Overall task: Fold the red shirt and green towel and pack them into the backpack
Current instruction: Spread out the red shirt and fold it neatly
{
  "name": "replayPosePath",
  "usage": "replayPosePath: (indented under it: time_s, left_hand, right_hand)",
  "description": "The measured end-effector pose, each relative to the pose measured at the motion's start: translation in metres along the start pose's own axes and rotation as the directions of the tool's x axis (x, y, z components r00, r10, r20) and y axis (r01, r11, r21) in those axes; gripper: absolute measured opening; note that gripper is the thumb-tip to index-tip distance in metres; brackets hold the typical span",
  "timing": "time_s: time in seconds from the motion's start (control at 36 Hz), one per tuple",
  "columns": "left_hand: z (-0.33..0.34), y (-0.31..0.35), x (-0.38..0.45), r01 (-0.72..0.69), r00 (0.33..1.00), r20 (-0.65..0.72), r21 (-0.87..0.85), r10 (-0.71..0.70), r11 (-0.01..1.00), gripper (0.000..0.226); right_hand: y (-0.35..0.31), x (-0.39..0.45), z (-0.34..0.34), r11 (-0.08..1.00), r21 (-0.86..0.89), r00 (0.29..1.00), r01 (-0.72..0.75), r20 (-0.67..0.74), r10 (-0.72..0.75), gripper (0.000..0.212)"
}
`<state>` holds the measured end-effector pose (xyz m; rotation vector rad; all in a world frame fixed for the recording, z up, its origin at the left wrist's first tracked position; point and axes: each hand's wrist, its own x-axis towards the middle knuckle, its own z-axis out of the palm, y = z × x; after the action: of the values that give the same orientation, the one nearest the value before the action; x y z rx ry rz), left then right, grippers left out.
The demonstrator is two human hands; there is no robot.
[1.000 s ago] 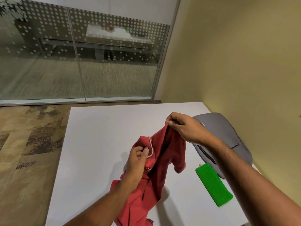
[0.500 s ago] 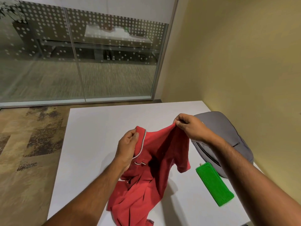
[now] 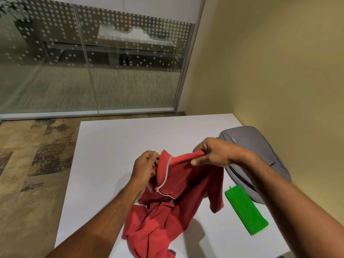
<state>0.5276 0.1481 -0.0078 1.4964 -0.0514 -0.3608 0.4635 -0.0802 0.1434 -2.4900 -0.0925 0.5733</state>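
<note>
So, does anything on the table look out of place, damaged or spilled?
Nothing stands out. The red shirt is crumpled only because both hands hold it up near the collar. The green towel lies folded beside the grey backpack on the white table.

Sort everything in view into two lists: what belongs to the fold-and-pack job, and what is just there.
Part of the job:
- red shirt, gripped by left hand and right hand
- green towel, lying folded on the table
- grey backpack, beside the towel

Just there:
- white table
- glass partition
- patterned carpet
</note>
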Motion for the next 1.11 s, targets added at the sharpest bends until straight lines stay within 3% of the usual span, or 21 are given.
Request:
replayPosePath:
  time_s: [0.08, 0.19, 0.31, 0.39, 0.58, 0.67, 0.78, 0.92, 1.03, 1.11]
  left_hand:
    - [-0.011, -0.009, 0.006, 0.028, 0.999, -0.016, 0.016, -0.028, 0.999, 0.023]
    - [-0.019, -0.022, 0.004, 0.058, 0.985, 0.145, 0.243, -0.096, 0.968, 0.051]
    - [-0.018, -0.029, -0.006, 0.064, 0.934, 0.312, 0.333, -0.173, 0.941, 0.058]
    - [-0.016, -0.033, -0.009, 0.068, 0.916, 0.339, 0.395, -0.215, 0.916, 0.057]
    - [-0.014, -0.027, -0.007, 0.004, 0.909, 0.386, 0.376, -0.160, 0.926, 0.050]
    - [-0.014, -0.024, -0.004, -0.021, 0.864, 0.482, 0.330, -0.149, 0.944, 0.043]
    - [-0.020, -0.023, 0.006, -0.010, 0.885, 0.446, 0.300, -0.131, 0.954, 0.043]
    - [-0.036, -0.015, 0.020, -0.109, 0.950, 0.310, 0.442, -0.038, 0.890, 0.045]
    - [-0.046, -0.005, 0.034, -0.213, 0.936, 0.351, 0.514, 0.023, 0.831, 0.052]
    - [-0.051, 0.003, 0.042, -0.246, 0.919, 0.393, 0.626, -0.027, 0.740, 0.036]
  right_hand:
    - [-0.012, -0.005, -0.016, 0.991, 0.099, 0.995, 0.086, -0.064, -0.080, 0.012]
    - [-0.024, -0.010, -0.032, 0.983, 0.091, 0.981, 0.158, -0.126, -0.146, 0.011]
    - [-0.030, -0.012, -0.039, 0.983, 0.073, 0.979, 0.167, -0.130, -0.157, 0.005]
    - [-0.034, -0.013, -0.040, 0.983, 0.065, 0.977, 0.170, -0.139, -0.160, 0.007]
    - [-0.038, -0.021, -0.039, 0.974, 0.118, 0.975, 0.193, -0.134, -0.177, 0.003]
    - [-0.041, -0.029, -0.042, 0.958, 0.191, 0.968, 0.215, -0.169, -0.184, 0.023]
    - [-0.036, -0.038, -0.050, 0.952, 0.216, 0.956, 0.217, -0.243, -0.163, 0.015]
    - [-0.020, -0.043, -0.058, 0.975, 0.161, 0.923, 0.156, -0.376, -0.085, 0.040]
    - [-0.003, -0.041, -0.058, 0.999, 0.034, 0.879, 0.036, -0.477, -0.015, 0.049]
    - [0.008, -0.037, -0.056, 1.000, -0.022, 0.819, -0.021, -0.574, 0.004, 0.028]
